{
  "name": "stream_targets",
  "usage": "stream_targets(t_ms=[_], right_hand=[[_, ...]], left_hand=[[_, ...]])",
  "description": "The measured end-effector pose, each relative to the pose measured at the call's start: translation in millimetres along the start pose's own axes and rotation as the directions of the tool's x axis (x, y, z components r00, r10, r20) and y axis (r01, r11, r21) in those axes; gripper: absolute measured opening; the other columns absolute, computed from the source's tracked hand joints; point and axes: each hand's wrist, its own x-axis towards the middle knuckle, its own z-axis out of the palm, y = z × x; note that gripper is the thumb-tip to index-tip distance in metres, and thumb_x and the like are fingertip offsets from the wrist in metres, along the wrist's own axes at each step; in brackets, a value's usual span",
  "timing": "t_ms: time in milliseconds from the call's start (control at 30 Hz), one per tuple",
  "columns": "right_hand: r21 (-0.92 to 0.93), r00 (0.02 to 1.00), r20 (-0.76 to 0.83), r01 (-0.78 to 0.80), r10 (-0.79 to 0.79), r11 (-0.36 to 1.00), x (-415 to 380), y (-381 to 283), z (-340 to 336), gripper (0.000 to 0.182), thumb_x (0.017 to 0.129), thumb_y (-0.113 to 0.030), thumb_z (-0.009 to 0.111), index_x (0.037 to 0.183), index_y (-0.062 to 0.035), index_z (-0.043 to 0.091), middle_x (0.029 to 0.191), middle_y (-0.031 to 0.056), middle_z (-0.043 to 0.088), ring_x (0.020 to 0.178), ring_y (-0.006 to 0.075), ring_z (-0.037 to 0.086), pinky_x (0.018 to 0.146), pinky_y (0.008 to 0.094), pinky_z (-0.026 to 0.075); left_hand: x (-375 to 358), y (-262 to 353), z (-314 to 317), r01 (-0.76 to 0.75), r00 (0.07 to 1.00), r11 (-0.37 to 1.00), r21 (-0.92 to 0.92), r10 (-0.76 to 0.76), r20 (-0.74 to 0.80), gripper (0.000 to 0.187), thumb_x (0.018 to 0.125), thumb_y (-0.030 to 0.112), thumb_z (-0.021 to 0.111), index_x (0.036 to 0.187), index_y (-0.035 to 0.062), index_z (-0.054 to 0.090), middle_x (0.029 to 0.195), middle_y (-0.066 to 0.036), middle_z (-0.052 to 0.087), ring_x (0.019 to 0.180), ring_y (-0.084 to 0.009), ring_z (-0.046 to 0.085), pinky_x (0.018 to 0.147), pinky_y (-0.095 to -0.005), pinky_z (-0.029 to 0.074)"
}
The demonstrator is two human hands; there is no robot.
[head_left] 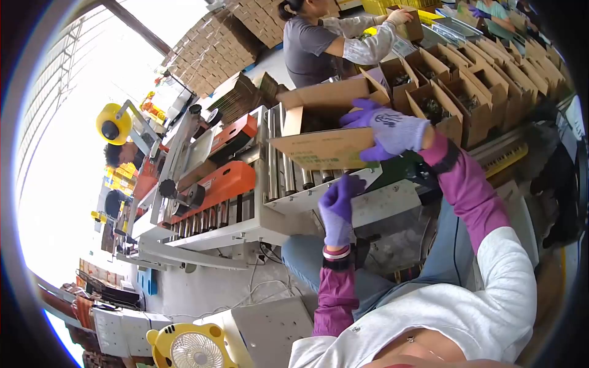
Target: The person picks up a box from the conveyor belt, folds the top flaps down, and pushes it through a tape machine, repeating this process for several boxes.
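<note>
An open cardboard box (325, 147) rests tilted on the roller conveyor, flaps raised, green print on its near flap. My right hand (396, 130), in a purple and grey glove, grips its right side; the fingers reach over the rim and the thumb presses outside. Below the near flap is my left hand (337, 208), gloved alike, its fingers curled together; whether anything is inside them is hidden. The box's dark interior does not show clearly. Beside it, several open cardboard boxes (434, 110) hold dark items too small to name.
Steel rollers (288, 175) lead left to a machine with orange side plates (224, 187). Another person (313, 46) handles a small box across the line. Stacked cartons (211, 52) stand behind. A yellow fan (193, 346) is at the lower left, with cables on the floor.
</note>
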Motion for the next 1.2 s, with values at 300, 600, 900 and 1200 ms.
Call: stream_targets(t_ms=[300, 600, 900, 1200], right_hand=[[0.861, 0.995, 0.037, -0.080, 0.095, 0.502, 44, 13, 27, 0.056, 0.077, -0.028, 0.072, 0.124, -0.0046, 0.054, 0.118, 0.0108, 0.060, 0.113, 0.0250, 0.055, 0.100, 0.0373, 0.039], [0.468, 0.806, -0.553, 0.090, 0.212, 0.879, 37, 10, 51, 0.071, 0.074, -0.031, 0.076, 0.133, -0.0078, 0.044, 0.125, 0.0115, 0.053, 0.108, 0.0229, 0.053, 0.096, 0.0352, 0.041], [0.707, 0.838, -0.432, 0.084, 0.334, 0.702, 33, 19, 63, 0.024, 0.090, -0.015, 0.059, 0.111, -0.0040, 0.062, 0.113, 0.0078, 0.060, 0.108, 0.0148, 0.054, 0.093, 0.0276, 0.041], [0.607, 0.771, -0.454, -0.100, 0.447, 0.789, -6, 49, 34, 0.040, 0.096, -0.012, 0.048, 0.133, 0.0029, 0.041, 0.129, 0.0118, 0.053, 0.118, 0.0180, 0.051, 0.102, 0.0267, 0.037]], left_hand=[[128, 130, -65, -0.017, 0.998, 0.694, 0.720, 0.058, -0.032, 0.045, 0.086, 0.030, 0.065, 0.116, -0.0027, 0.057, 0.096, -0.010, 0.065, 0.081, -0.0119, 0.059, 0.067, -0.0268, 0.046], [121, 84, -76, -0.410, 0.897, 0.840, 0.355, 0.441, -0.010, 0.030, 0.086, 0.014, 0.065, 0.111, -0.0018, 0.060, 0.101, -0.012, 0.060, 0.086, -0.0150, 0.059, 0.079, -0.0292, 0.047], [108, 85, -48, -0.340, 0.570, -0.037, 0.940, 0.787, 0.237, 0.030, 0.082, 0.022, 0.067, 0.101, 0.0002, 0.064, 0.102, -0.014, 0.063, 0.094, -0.0280, 0.061, 0.085, -0.0396, 0.045], [170, 77, -47, -0.646, 0.602, -0.121, 0.754, 0.526, 0.601, 0.077, 0.049, 0.026, 0.084, 0.117, 0.0052, 0.055, 0.117, -0.015, 0.058, 0.111, -0.0328, 0.053, 0.101, -0.0435, 0.037]])
